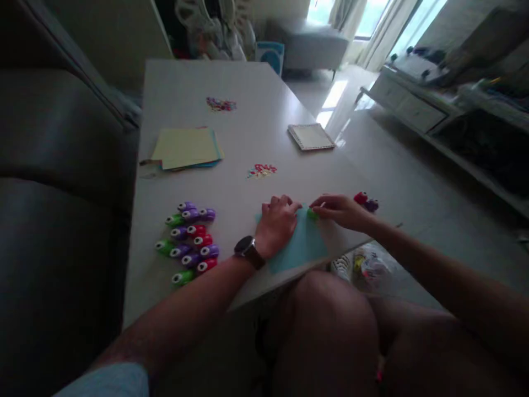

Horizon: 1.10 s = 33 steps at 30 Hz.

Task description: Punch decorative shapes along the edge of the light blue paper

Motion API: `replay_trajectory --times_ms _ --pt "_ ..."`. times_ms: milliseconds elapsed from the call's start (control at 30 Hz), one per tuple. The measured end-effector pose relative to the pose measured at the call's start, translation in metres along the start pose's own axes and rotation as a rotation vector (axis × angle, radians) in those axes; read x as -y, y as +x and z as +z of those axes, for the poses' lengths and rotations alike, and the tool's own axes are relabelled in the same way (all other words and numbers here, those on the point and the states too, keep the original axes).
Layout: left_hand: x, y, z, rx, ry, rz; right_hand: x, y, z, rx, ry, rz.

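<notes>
A light blue sheet of paper (303, 248) lies at the near edge of the white table (248, 110). My left hand (278, 223), a dark watch on its wrist, presses flat on the sheet's left part. My right hand (341, 210) holds a small green punch (312, 214) against the sheet's top edge. A red punch (360, 198) and a purple punch (371, 205) sit just right of my right hand.
Several green, purple and red punches (190, 240) are grouped at the left. A stack of coloured paper (187, 148), a framed card (311, 136) and two heaps of punched shapes (262, 171) (221, 104) lie farther back. A dark sofa (53, 182) borders the left.
</notes>
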<state>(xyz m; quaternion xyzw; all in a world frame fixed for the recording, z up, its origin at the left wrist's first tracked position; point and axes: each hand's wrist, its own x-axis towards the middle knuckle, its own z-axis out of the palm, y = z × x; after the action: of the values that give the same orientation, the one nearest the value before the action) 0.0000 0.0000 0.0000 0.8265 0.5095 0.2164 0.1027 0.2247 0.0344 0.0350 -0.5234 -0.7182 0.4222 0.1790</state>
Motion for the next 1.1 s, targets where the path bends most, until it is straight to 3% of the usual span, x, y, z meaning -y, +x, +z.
replay_trajectory --times_ms 767,1100 --pt "-0.002 0.001 -0.003 0.044 -0.019 0.008 0.005 0.009 0.005 -0.029 0.047 -0.018" --pt "0.0 0.0 -0.002 0.061 -0.029 0.058 0.01 0.029 0.006 -0.012 -0.007 0.148"
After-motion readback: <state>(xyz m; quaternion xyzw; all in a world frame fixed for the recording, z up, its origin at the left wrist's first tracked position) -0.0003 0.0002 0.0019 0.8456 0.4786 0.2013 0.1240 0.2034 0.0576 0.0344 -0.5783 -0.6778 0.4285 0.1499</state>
